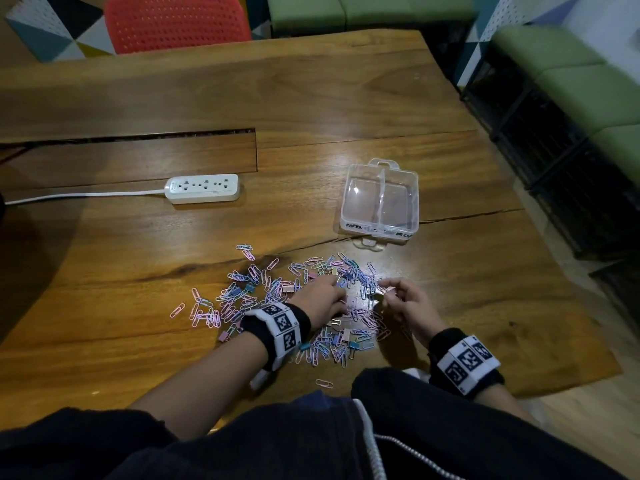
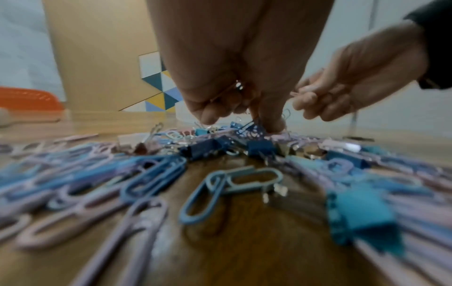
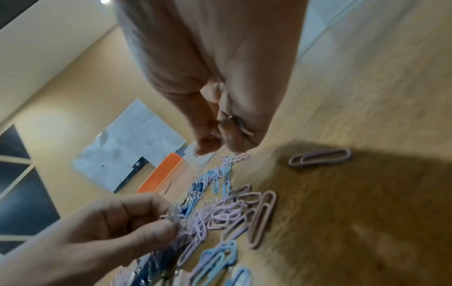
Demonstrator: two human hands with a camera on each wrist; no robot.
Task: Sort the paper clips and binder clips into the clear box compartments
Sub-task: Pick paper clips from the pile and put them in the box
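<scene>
A heap of pastel paper clips (image 1: 242, 299) and small binder clips (image 1: 288, 288) lies on the wooden table (image 1: 346, 98). Behind it to the right stands the clear box (image 1: 345, 202); it has a middle divider and handwritten labels, and both halves look empty. My left hand (image 1: 334, 282) is down in the heap. Its fingers are curled (image 2: 242, 116) round a silver-handled binder clip (image 2: 238, 85), and one fingertip touches the pile. My right hand (image 1: 388, 285) hovers just to the right, fingers curled (image 3: 217, 143) on pink paper clips (image 2: 297, 93).
A white power strip (image 1: 202, 188) with its cable lies at the back left. A long slot (image 1: 138, 136) runs through the table there. A red chair (image 1: 176, 22) stands beyond the far edge. Green benches (image 1: 588, 91) are on the right, past the table's right edge.
</scene>
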